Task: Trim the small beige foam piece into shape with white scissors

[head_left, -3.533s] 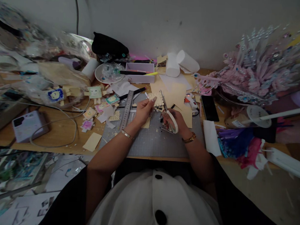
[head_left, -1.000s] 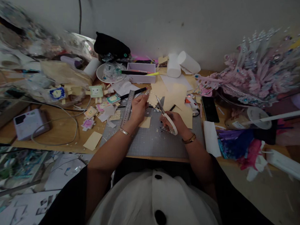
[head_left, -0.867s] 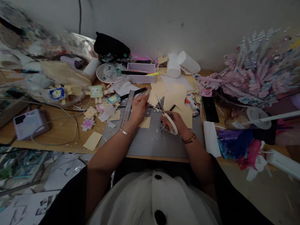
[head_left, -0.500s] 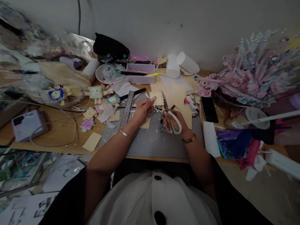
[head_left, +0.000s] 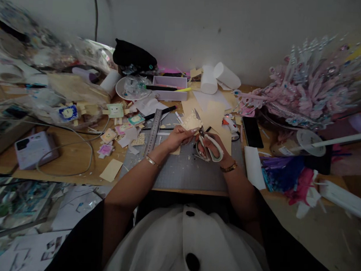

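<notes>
My left hand [head_left: 180,138] pinches a small cream piece of card [head_left: 191,121] with a scalloped edge, held above the grey cutting mat [head_left: 179,175]. In my right hand [head_left: 213,146] are white-handled scissors [head_left: 217,153], my fingers through the loops. Their blades point up and away, close against the card's right edge, and look parted. A steel ruler [head_left: 153,131] lies on the mat left of my left hand. Beyond the scissors, larger cream sheets [head_left: 214,113] are spread out.
Small decorated card figures [head_left: 115,110] and scraps lie to the left, near a lilac box-shaped device [head_left: 34,149]. At the back stand a lilac tray [head_left: 169,94] and white rolls [head_left: 209,82]. A phone [head_left: 252,131], a glue gun [head_left: 230,122] and pink tiaras [head_left: 312,84] are on the right.
My left hand has turned and shifted slightly right, nearer the scissors. The card has tilted with it. The scissors' handles are spread wider apart than before.
</notes>
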`<action>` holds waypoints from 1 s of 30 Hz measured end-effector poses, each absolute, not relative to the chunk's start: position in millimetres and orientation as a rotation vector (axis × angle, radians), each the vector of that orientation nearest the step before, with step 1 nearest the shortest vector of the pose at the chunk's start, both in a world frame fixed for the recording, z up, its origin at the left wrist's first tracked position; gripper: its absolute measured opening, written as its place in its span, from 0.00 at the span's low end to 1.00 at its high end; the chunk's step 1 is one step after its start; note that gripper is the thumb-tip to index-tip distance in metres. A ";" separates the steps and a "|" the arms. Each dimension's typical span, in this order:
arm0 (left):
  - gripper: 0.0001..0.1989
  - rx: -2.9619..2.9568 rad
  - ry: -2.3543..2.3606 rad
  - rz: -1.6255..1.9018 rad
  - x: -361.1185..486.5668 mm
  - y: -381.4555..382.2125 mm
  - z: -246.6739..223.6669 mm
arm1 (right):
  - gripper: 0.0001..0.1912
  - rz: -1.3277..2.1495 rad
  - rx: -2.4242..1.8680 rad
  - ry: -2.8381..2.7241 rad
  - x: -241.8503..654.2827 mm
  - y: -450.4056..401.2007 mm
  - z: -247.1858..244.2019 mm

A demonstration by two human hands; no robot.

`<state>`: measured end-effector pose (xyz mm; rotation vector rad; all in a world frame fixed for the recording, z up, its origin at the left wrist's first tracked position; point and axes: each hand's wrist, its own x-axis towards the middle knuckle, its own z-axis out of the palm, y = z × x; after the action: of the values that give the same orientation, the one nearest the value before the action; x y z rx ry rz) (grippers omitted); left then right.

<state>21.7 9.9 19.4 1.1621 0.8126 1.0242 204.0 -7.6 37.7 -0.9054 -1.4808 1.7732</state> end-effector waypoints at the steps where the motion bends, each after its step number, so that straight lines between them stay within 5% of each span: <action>1: 0.38 1.147 0.796 1.015 21.3 9.9 19.6 | 0.31 1.771 -0.898 -1.488 205.1 -7.7 38.1; 22: 0.31 0.928 0.456 0.780 1.0 16.5 22.4 | 0.33 1.792 -0.998 -1.630 214.2 -1.6 52.9; 30: 0.35 0.963 0.508 0.754 -2.7 18.5 25.5 | 0.24 1.857 -1.052 -1.587 218.5 -0.5 51.3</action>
<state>-2.7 18.5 25.5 0.9630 0.5082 0.7544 218.5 -0.5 51.3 -1.0522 -1.5867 1.8570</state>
